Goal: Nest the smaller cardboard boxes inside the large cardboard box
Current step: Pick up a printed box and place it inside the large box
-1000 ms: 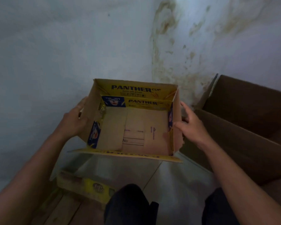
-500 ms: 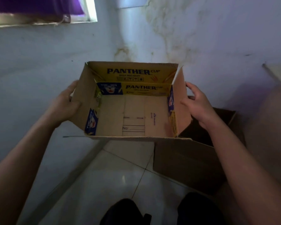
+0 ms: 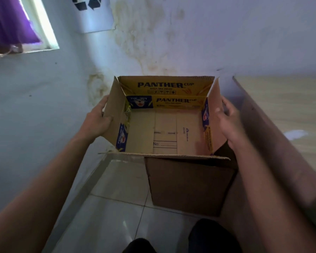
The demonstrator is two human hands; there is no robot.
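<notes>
I hold a smaller cardboard box (image 3: 164, 132), open at the top, with yellow "PANTHER CUP" print on its far flap and inner wall. My left hand (image 3: 97, 121) grips its left side flap. On the right side flap, my right hand (image 3: 228, 121) presses with thumb inside and fingers outside. The box hangs in the air above a large plain brown cardboard box (image 3: 188, 187) standing on the floor. The held box covers most of the large box's opening; only a dark corner of its inside shows by my right wrist.
A wooden table or cabinet (image 3: 285, 114) runs along the right, close to the large box. A stained wall (image 3: 153, 42) stands just behind, with a window and purple curtain (image 3: 11, 24) at the upper left. White floor tiles (image 3: 120, 216) lie below; my feet show at the bottom.
The view has swung from the wall corner to above the large box. The held box has moved right, over the large box, and both hands keep their grip.
</notes>
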